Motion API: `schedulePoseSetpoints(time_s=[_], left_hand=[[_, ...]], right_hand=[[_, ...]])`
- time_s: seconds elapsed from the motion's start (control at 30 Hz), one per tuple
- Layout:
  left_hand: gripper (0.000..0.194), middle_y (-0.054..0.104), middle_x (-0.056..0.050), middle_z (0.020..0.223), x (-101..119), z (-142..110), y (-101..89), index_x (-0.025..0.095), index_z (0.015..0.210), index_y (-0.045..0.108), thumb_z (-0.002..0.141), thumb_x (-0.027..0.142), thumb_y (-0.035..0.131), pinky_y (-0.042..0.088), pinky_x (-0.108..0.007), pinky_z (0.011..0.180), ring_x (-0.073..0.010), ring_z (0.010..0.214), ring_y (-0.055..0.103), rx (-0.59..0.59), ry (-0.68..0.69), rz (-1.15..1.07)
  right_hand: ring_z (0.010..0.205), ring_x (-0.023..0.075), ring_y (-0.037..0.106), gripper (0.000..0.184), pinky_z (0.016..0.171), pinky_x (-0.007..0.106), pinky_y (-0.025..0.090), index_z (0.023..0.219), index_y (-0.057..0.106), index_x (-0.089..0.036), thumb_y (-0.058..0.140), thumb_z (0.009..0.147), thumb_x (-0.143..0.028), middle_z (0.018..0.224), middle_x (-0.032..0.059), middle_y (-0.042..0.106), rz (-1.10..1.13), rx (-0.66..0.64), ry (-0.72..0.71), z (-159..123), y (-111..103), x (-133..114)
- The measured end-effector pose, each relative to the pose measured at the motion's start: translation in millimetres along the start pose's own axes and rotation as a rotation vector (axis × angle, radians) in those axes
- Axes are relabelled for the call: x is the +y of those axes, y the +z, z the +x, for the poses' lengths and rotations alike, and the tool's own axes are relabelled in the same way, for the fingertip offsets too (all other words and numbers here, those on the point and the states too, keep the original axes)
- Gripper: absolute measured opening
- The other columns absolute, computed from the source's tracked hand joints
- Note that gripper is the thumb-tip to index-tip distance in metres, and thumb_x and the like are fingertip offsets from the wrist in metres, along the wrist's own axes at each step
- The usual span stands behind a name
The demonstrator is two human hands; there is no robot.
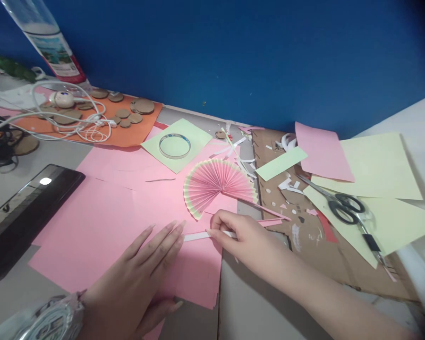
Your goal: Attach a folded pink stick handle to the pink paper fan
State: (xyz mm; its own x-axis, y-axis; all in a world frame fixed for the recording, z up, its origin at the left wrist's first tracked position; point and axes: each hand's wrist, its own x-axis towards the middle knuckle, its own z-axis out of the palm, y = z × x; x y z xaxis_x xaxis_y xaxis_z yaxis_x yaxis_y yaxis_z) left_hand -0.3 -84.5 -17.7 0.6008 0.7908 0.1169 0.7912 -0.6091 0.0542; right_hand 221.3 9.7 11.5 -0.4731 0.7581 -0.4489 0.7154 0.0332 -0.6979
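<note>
My left hand [150, 257] lies flat on a pink paper sheet [102, 226], fingers stretched out. Its fingertips touch the left end of a narrow white strip [196, 235], whose material I cannot make out. Thumb and forefinger of my right hand [235, 231] pinch this strip farther right, where its end shows past the thumb. Just beyond both hands rests a pleated paper fan [219, 182], pink with a yellow-green edge, spread in a wide arc. Thin folded pink strips [260, 208] reach from its centre toward the right.
A tape roll [174, 157] rests on a green square [194, 134]. Scissors [343, 208] and a craft knife [371, 243] lie over yellow paper at the right. A black phone [31, 212], white cables [92, 125] and a bottle [53, 47] are at the left. A blue partition [233, 56] stands behind.
</note>
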Motion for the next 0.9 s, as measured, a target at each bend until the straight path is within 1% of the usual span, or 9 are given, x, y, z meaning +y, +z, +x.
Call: schedulePoseSetpoints(time_s=[0.13, 0.27, 0.37, 0.47, 0.57, 0.7, 0.8, 0.9], left_hand=[[0.072, 0.03, -0.015, 0.146, -1.6, 0.7, -1.5, 0.006, 0.138, 0.033, 0.083, 0.051, 0.045, 0.013, -0.039, 0.109, -0.0273, 0.132, 0.029, 0.005, 0.029, 0.017], [0.069, 0.029, -0.01, 0.147, -4.2, 2.5, -1.5, 0.01, 0.14, 0.03, 0.084, 0.048, 0.045, 0.013, -0.038, 0.11, -0.0247, 0.133, 0.027, -0.02, 0.025, 0.012], [0.069, 0.029, -0.007, 0.148, -4.3, 2.6, 0.7, 0.012, 0.14, 0.031, 0.085, 0.052, 0.042, 0.013, -0.037, 0.111, -0.0241, 0.133, 0.028, -0.022, 0.0, -0.007], [0.076, 0.028, -0.008, 0.148, -1.7, 1.6, 3.0, 0.012, 0.14, 0.032, 0.082, 0.061, 0.041, 0.011, -0.038, 0.111, -0.0265, 0.134, 0.026, 0.002, -0.03, -0.017], [0.079, 0.027, -0.005, 0.148, 1.6, 1.0, 3.1, 0.014, 0.141, 0.029, 0.081, 0.064, 0.039, 0.006, -0.043, 0.112, -0.0295, 0.135, 0.022, 0.01, -0.052, -0.012], [0.078, 0.026, -0.002, 0.149, 2.9, 1.5, 1.4, 0.016, 0.142, 0.027, 0.082, 0.064, 0.038, 0.002, -0.046, 0.112, -0.0304, 0.135, 0.021, -0.007, -0.059, -0.01], [0.077, 0.028, -0.001, 0.148, 3.0, 2.5, 1.1, 0.017, 0.142, 0.027, 0.081, 0.063, 0.04, 0.003, -0.046, 0.112, -0.0303, 0.134, 0.022, -0.008, -0.059, -0.024], [0.077, 0.031, 0.0, 0.147, 3.7, 3.8, 0.8, 0.017, 0.141, 0.03, 0.08, 0.064, 0.041, 0.006, -0.045, 0.112, -0.0309, 0.133, 0.024, -0.003, -0.068, -0.041]], right_hand=[[0.05, 0.0061, 0.045, 0.015, 0.049, 0.02, 0.029, 0.073, 0.048, -0.023, 0.046, 0.087, -0.028, 0.061, -0.0099, 0.054, -0.035, 0.01, 0.003, -1.1, -0.3, -3.2], [0.051, 0.0064, 0.046, 0.015, 0.051, 0.02, 0.029, 0.073, 0.048, -0.022, 0.045, 0.086, -0.027, 0.063, -0.0097, 0.056, -0.053, 0.023, 0.006, -1.0, -0.1, -4.9], [0.053, 0.0068, 0.047, 0.015, 0.052, 0.021, 0.03, 0.072, 0.047, -0.022, 0.046, 0.086, -0.027, 0.064, -0.0093, 0.057, -0.064, 0.031, -0.001, -1.5, -0.4, -6.2], [0.054, 0.0077, 0.048, 0.015, 0.052, 0.021, 0.03, 0.072, 0.048, -0.022, 0.046, 0.086, -0.027, 0.064, -0.0088, 0.058, -0.057, 0.031, -0.004, -2.8, -0.5, -6.3], [0.058, 0.0096, 0.051, 0.016, 0.053, 0.022, 0.03, 0.072, 0.049, -0.022, 0.047, 0.086, -0.029, 0.066, -0.0073, 0.059, -0.046, 0.048, -0.006, -4.2, -0.2, -4.3], [0.063, 0.0117, 0.054, 0.017, 0.055, 0.024, 0.031, 0.074, 0.053, -0.022, 0.049, 0.085, -0.035, 0.072, -0.0045, 0.062, -0.018, 0.043, 0.014, -4.7, -1.3, 0.5], [0.064, 0.0128, 0.054, 0.021, 0.056, 0.024, 0.031, 0.074, 0.055, -0.022, 0.051, 0.084, -0.04, 0.073, -0.0032, 0.062, -0.029, 0.053, 0.044, -4.2, -4.1, 3.7], [0.065, 0.0136, 0.054, 0.026, 0.055, 0.024, 0.031, 0.071, 0.054, -0.022, 0.053, 0.082, -0.045, 0.073, -0.0028, 0.062, -0.073, 0.105, 0.077, -4.8, -8.1, 5.2]])
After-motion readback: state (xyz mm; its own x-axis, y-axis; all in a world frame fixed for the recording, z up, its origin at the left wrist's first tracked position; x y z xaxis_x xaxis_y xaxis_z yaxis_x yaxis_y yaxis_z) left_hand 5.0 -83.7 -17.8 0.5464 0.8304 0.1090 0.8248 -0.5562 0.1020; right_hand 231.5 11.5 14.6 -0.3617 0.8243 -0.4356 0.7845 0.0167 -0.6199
